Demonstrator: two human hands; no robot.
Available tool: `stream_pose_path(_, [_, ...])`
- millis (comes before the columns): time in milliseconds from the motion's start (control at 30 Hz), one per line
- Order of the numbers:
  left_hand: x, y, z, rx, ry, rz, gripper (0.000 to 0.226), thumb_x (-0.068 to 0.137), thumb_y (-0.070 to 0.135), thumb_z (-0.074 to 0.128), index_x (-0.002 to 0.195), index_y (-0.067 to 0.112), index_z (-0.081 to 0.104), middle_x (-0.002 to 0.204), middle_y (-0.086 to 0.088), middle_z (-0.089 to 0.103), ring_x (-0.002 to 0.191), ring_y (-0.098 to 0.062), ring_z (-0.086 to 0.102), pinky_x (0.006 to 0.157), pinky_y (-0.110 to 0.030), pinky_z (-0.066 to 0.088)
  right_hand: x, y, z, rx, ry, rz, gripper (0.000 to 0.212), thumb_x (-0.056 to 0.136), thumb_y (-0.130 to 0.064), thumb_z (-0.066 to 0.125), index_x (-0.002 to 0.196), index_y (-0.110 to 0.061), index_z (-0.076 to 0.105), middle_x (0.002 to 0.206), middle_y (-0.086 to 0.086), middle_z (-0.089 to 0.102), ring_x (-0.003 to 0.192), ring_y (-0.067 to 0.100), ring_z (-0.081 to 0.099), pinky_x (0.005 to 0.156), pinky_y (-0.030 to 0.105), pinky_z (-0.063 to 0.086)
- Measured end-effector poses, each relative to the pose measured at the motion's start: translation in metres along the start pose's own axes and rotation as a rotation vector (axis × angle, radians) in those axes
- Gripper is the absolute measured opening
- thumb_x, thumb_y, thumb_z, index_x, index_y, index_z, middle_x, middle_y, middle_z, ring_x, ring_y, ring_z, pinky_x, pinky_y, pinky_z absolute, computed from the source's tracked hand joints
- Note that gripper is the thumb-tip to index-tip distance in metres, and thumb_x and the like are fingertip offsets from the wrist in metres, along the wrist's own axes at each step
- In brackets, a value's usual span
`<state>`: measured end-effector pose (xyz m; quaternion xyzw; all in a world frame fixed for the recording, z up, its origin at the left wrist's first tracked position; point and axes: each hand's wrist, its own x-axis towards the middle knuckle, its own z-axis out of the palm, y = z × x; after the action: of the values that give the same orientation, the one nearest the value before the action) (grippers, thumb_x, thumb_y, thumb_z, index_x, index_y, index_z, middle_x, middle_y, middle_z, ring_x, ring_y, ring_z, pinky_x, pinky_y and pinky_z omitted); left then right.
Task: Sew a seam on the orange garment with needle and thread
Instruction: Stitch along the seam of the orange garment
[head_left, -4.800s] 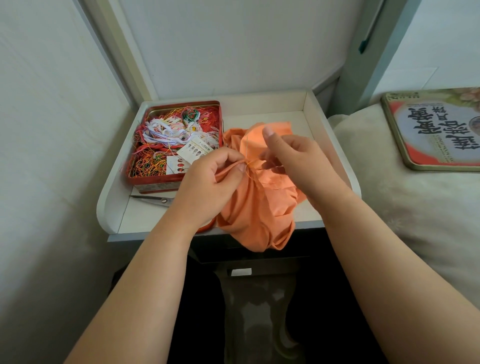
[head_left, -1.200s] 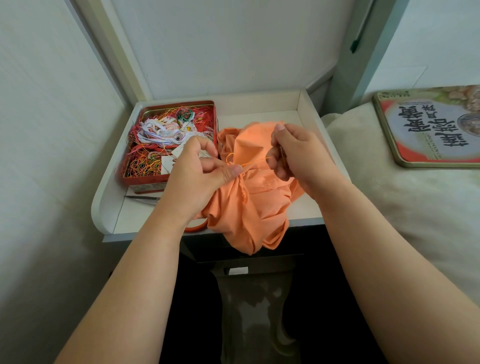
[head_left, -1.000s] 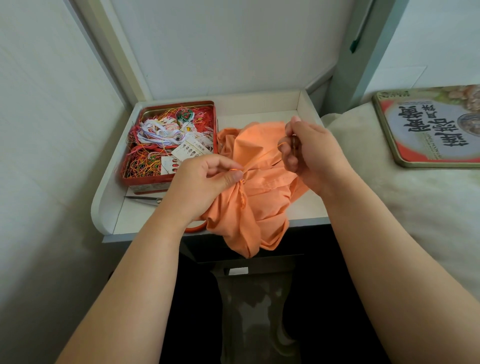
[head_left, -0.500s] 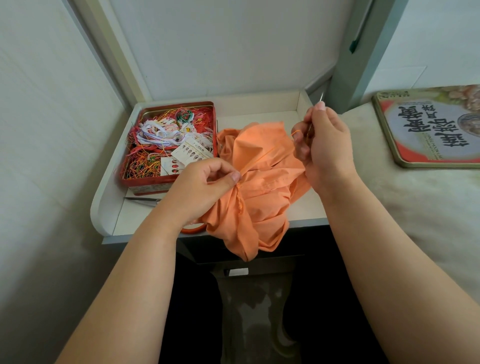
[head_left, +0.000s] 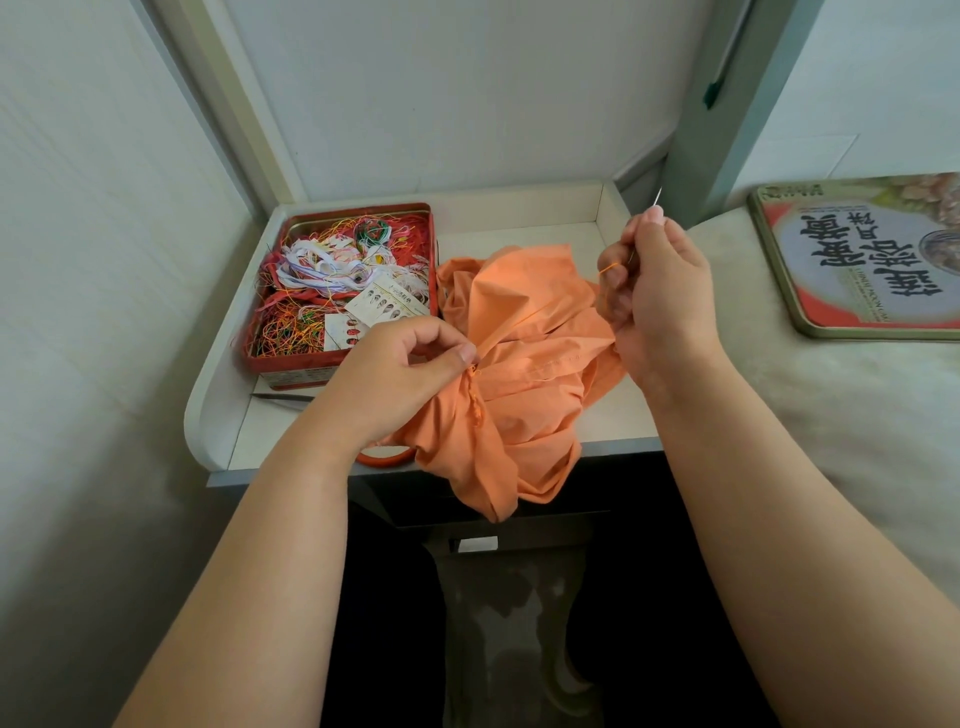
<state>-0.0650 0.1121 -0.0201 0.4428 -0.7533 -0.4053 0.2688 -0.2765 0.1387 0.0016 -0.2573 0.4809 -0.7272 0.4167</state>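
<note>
Tin (head_left: 291, 358): red, open, far left on table (head_left: 613, 421), full of tangled coloured threads and needle cards.
Scissors (head_left: 283, 397): just in front of tin, mostly hidden behind left wrist; an orange loop under the garment's near edge may be their handle.
Left hand (head_left: 395, 384): thumb and fingers (head_left: 465, 356) pinched on a gathered fold of the cloth, at the puckered seam.
Orange garment (head_left: 519, 374): bunched mid-table, one corner hanging over the front edge.
Thread (head_left: 540, 312): orange, near taut, runs from the left pinch up and right to the right hand; that diagonal is its long axis.
Right hand (head_left: 660, 291): raised beside the garment's right side, fingers curled round the needle (head_left: 657, 196), tip poking up above the fingertips.
Next, likely: needle must come back down-left to the seam by the left pinch; right hand has it.
Tin lid (head_left: 862, 254): printed, lying on bed (head_left: 857, 447), far right.
</note>
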Motion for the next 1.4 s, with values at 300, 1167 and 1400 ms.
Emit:
stream_pose_path(300, [-0.001, -0.004, -0.005, 0.098, 0.152, -0.016, 0.014, 0.089, 0.029, 0.066, 0.077, 0.034, 0.068, 0.069, 0.020, 0.065, 0.066, 0.005, 0.059, 0.066, -0.023, 0.048, -0.008, 0.010, 0.007, -0.959, -0.151, -0.046, 0.035, 0.101, -0.028, 0.041, 0.074, -0.019, 0.061, 0.076, 0.010, 0.063, 0.067, 0.018, 0.054, 0.064, 0.031, 0.045])
stream_pose_path(1167, [0.001, -0.013, -0.006, 0.335, 0.097, 0.019, 0.017, 0.097, 0.039, 0.050, 0.081, 0.040, 0.056, 0.086, 0.020, 0.063, 0.088, -0.004, 0.059, 0.082, -0.039, 0.050, -0.026, 0.022, 0.013, -1.202, -0.810, -0.187, 0.028, 0.096, -0.029, 0.054, 0.080, -0.014, 0.072, 0.083, 0.007, 0.069, 0.081, 0.024, 0.062, 0.078, 0.047, 0.050])
stream_pose_path(1400, [0.000, -0.010, -0.001, 0.332, 0.120, 0.044, 0.015, 0.098, 0.038, 0.050, 0.088, 0.033, 0.059, 0.087, 0.018, 0.063, 0.086, 0.001, 0.058, 0.079, -0.036, 0.050, -0.026, 0.022, 0.015, -1.305, -0.840, -0.163, 0.029, 0.096, -0.031, 0.054, 0.081, -0.015, 0.072, 0.081, 0.003, 0.068, 0.074, 0.019, 0.060, 0.070, 0.038, 0.050])
